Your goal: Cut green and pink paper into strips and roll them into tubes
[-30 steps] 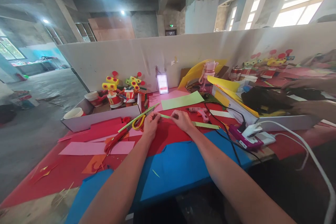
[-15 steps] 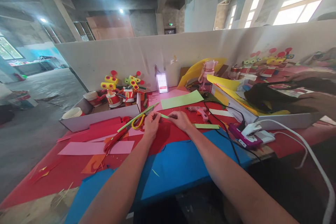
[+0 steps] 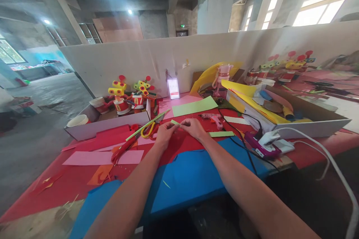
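Between my hands, over the red sheet, is a small light green paper strip (image 3: 175, 122), mostly covered by fingers. My left hand (image 3: 166, 133) pinches it from the left, and my right hand (image 3: 193, 127) pinches its other end, the fingertips nearly touching. Just left of my left hand lie scissors with yellow handles (image 3: 147, 130), a long thin green strip beside them. A wide light green paper piece (image 3: 195, 106) lies beyond my hands. To the right rest a pink glue gun (image 3: 212, 118) and a short green strip (image 3: 221, 134).
Paper-cup robot figures (image 3: 121, 102) stand in a white box at left. Red-handled scissors (image 3: 120, 151) lie on pink paper. At right are a purple power strip (image 3: 260, 145) with cables and an open box (image 3: 314, 129) of yellow sheets. A blue sheet (image 3: 193, 175) covers the near edge.
My hands have drawn closer together, so less of the green strip shows between them. At the right, another person's arms and a dark item over the box have gone from view.
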The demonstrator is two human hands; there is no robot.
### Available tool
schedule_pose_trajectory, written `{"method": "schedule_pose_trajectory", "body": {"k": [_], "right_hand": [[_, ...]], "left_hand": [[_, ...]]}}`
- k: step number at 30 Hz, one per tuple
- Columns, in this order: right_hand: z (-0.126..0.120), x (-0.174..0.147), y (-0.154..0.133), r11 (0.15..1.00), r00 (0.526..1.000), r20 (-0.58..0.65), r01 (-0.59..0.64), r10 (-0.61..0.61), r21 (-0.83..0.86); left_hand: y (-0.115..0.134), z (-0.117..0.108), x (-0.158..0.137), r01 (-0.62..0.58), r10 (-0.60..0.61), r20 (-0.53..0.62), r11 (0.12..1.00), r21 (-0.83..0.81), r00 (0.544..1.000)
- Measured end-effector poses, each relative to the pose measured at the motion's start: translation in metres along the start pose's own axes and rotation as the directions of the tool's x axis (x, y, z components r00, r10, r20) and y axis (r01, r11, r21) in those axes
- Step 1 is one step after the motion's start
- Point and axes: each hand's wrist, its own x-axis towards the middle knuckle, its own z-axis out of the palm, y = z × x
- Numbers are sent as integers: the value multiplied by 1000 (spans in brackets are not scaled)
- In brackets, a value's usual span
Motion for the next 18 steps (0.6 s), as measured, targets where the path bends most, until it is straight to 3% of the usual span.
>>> {"method": "schedule_pose_trajectory", "body": {"k": [9,18], "right_hand": [[1,-2,-3,997,999,39,-37,35,62],[1,-5,-7,972,984,130,-147,124,183]], "left_hand": [[1,1,0,64,-65,-3,991,-118,998],[4,-3,1,-39,35,-48,995,-89,998]]}}
